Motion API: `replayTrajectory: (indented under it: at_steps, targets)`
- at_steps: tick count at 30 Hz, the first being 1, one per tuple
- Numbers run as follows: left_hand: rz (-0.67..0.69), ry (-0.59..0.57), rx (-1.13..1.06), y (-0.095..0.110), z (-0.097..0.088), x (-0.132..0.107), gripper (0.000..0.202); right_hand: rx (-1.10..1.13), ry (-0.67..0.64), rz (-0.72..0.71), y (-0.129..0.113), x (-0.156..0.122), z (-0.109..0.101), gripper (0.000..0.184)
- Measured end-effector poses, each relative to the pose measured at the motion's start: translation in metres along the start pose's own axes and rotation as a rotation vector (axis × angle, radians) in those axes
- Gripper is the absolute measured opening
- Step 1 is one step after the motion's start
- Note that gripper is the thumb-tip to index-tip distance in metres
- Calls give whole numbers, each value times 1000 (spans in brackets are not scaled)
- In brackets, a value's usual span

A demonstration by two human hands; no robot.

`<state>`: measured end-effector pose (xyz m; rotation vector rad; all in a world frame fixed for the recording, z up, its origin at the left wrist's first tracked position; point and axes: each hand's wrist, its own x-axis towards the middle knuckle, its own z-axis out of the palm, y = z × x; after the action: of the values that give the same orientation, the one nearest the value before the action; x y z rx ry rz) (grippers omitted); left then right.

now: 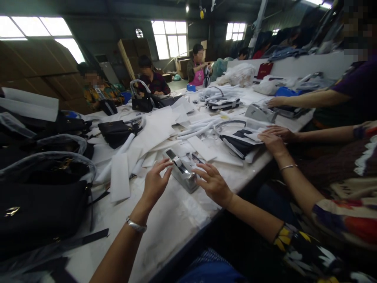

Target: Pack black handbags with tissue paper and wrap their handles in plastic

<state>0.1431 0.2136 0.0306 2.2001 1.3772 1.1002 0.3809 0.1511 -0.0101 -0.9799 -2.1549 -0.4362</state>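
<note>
A grey tape dispenser (188, 181) stands on the worktable in front of me, a roll of tape in its upper end. My left hand (156, 181) is at its left side, fingers apart and fingertips close to the roll; whether they touch it is unclear. On the opposite side, my right hand (214, 186) has its fingers spread beside the dispenser's near, cutting end. I see nothing held in either hand. Just behind the dispenser lie white foam sheets (202, 147) and a small dark item I cannot make out.
Black handbags (38, 208) with wrapped handles crowd the left. White foam sheets (156, 125) cover the middle. At right, a co-worker's hands (275, 137) work on a black bag (240, 143); another tape dispenser (259, 113) stands beyond. More people sit across the table.
</note>
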Motion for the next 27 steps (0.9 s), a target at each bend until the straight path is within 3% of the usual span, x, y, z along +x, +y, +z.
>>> replayTrajectory:
  at_steps: [3,8,12,16,21,24,27]
  targets:
    - [-15,18,-27,7,-9,-40,24,-12,-10,20,1,-15,-16,25]
    - [-90,-15,-53,8,-8,-112,26,-36,18,339,12,-68,-68,13]
    - [-125,-31,-35,0,2,-153,29,-64,-71,411,21,-114,-78,13]
    - [-44,-29,-20,-4,7,-174,27,-115,-90,441,26,-133,-66,16]
    - [-18,-59,-33,-8,2,-183,28,-77,-212,465,30,-133,-59,24]
    - [-78,-56,-101,-6,-1,-188,27,21,-279,456,24,-128,-66,29]
    - [-125,-58,-199,5,-6,-198,24,148,-247,449,14,-126,-83,28]
